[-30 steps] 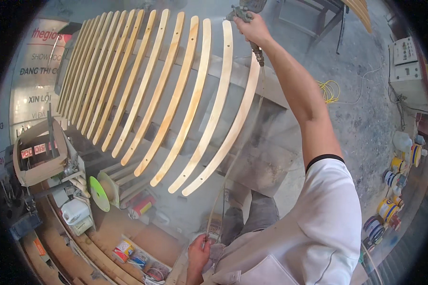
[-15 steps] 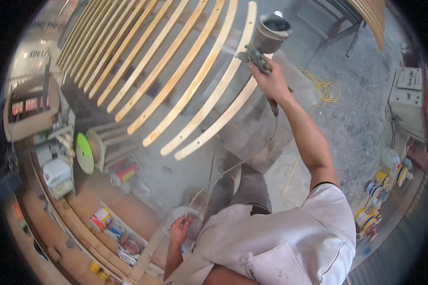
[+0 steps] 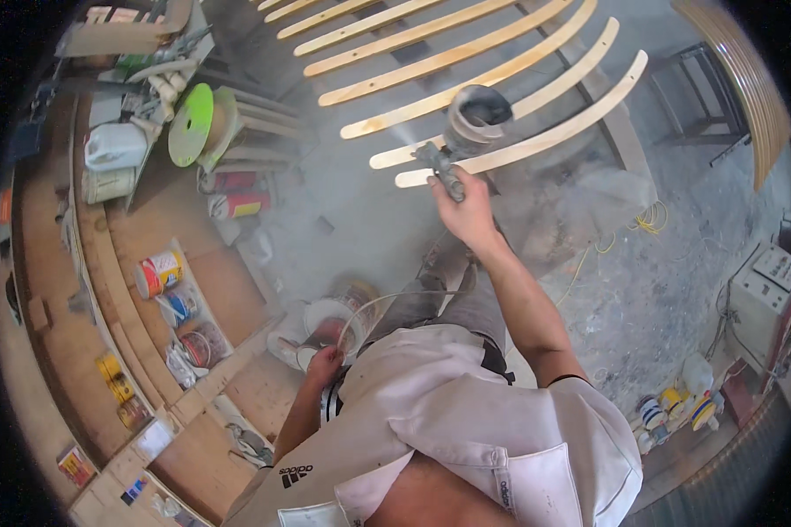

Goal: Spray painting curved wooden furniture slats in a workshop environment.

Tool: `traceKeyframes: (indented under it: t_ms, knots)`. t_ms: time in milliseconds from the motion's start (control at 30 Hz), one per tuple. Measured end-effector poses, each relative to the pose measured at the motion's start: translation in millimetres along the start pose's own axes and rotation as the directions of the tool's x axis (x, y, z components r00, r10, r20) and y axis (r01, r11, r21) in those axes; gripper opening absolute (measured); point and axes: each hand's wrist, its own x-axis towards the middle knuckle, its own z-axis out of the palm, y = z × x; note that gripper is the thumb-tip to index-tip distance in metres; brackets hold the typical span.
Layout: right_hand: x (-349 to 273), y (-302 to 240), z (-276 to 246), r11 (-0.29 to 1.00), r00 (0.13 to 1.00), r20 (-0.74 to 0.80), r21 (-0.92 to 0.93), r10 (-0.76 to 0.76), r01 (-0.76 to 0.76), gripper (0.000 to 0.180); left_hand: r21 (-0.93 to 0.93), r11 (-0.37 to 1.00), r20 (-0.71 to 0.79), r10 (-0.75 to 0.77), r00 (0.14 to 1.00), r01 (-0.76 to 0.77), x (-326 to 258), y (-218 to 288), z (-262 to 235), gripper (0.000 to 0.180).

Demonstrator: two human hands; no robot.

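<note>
My right hand (image 3: 468, 209) is wrapped round a spray gun (image 3: 444, 173) with a dark-mouthed cup (image 3: 479, 119) on top. From its nozzle a pale mist blows toward the upper left, over the near ends of curved, light wooden slats (image 3: 439, 112). These slats lie side by side with gaps between them, and the gun hangs above the two nearest. Low at my left side, my left hand (image 3: 327, 363) is closed on a thin, pale hose (image 3: 382, 299) that arcs across my legs. Part of the hose toward the gun is hidden by my right forearm.
On the left stand a green-faced spool (image 3: 191, 125), a white jug (image 3: 115, 146) and paint cans (image 3: 159, 273) in a wooden tray. A bucket (image 3: 353, 303) is beside my legs. Yellow cord (image 3: 649, 218) lies on the floor at right, near a grey control box (image 3: 765, 279).
My view has turned, so the slats now run more crosswise. My right hand has brought the spray gun lower, to the slats' near ends, still spraying. My left hand keeps the hose.
</note>
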Motion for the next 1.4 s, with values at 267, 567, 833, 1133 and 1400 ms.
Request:
traceKeyframes:
  t_ms: [267, 567, 833, 1133, 1400]
  knots:
    - [-28, -22, 74, 0.988, 0.979, 0.15, 0.094, -0.138, 0.124, 0.025, 0.327, 0.944, -0.278, 0.144, 0.95, -0.047, -3, 55, -19, 0.031]
    - [-63, -97, 83, 0.892, 0.908, 0.372, 0.318, 0.194, -0.32, 0.027, -0.726, 0.517, -0.091, 0.581, 0.808, -0.454, 36, 253, -6, 0.02]
    - [-80, -97, 82, 0.951, 0.928, 0.357, 0.238, 0.105, -0.199, 0.027, -0.882, 0.37, -0.008, 0.608, 0.794, -0.292, 41, 242, 11, 0.014]
    - [-96, -10, 87, 0.993, 0.998, 0.003, -0.098, -0.069, 0.069, 0.022, -0.268, 0.766, 0.553, 0.619, 0.557, -0.585, 34, 247, 55, 0.021]
    - [-76, 9, -22, 0.992, 0.981, -0.186, -0.098, 0.063, -0.082, 0.017, 0.424, 0.851, 0.273, 0.207, 0.94, -0.31, 97, 118, 69, 0.026]
